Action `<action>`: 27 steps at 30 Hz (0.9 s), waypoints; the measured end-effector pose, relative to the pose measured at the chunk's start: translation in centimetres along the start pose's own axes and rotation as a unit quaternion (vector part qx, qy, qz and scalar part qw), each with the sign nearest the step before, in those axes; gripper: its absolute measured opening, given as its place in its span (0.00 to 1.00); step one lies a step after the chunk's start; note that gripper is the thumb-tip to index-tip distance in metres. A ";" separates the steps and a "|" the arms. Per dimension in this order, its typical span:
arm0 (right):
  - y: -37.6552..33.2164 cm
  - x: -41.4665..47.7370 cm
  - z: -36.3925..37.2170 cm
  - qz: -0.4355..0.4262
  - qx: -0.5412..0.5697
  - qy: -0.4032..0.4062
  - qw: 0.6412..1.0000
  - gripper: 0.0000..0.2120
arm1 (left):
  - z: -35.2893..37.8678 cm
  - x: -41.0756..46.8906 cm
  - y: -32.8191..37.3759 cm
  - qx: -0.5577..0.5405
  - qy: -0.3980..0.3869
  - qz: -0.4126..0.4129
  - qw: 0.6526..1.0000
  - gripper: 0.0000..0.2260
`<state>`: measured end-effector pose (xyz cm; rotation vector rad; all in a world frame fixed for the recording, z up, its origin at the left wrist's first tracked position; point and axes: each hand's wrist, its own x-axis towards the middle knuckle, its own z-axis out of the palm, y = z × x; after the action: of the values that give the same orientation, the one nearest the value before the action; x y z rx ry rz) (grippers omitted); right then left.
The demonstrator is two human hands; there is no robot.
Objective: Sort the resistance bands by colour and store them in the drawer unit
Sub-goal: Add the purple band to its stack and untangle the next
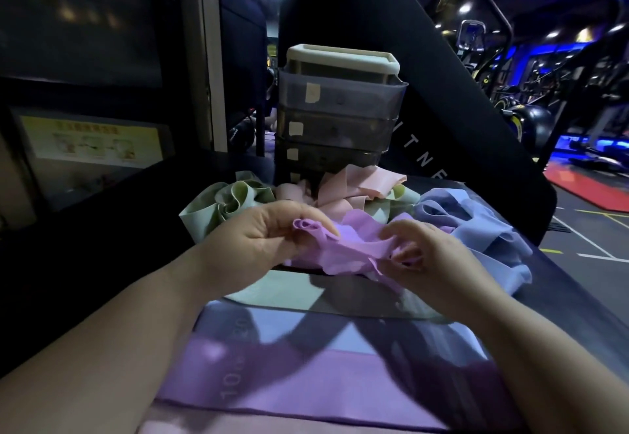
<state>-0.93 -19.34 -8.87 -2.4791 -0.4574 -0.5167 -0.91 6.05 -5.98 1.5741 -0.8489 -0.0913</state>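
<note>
Sorting step: my left hand [258, 239] and right hand [418, 253] each pinch an end of a crumpled purple band [350, 246], held in front of the drawer unit [337, 120]. Green bands [224, 205], pink bands [354, 185] and blue bands [476, 226] are heaped at the unit's foot. Next, I judge, this band must be pulled flat and laid on the flat purple band [306, 382] lying farther from the unit.

1 head-worn wide-angle view, facing forward and down, close over the table [551, 297], drawer unit [340, 110] ahead
</note>
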 end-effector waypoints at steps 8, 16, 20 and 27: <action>0.9 0.4 -1.1 0.126 0.078 0.033 0.988 0.19 | -1.6 0.0 -0.4 -0.023 0.146 -0.009 0.989 0.09; 3.0 1.0 -1.7 0.222 0.101 0.091 0.966 0.07 | -1.1 -0.1 0.0 -0.012 0.130 0.013 0.991 0.20; 1.9 0.8 -2.1 0.106 0.020 0.026 0.994 0.20 | -1.0 -0.2 -0.1 0.067 0.119 -0.029 0.990 0.08; 0.3 -0.4 -1.7 -0.066 0.002 -0.180 0.981 0.30 | -0.2 -0.4 0.4 0.079 0.100 -0.048 0.991 0.08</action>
<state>-1.58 -20.65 -7.86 -2.5549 -0.7668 -0.1119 -1.28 6.47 -5.72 1.7406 -0.6359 0.0649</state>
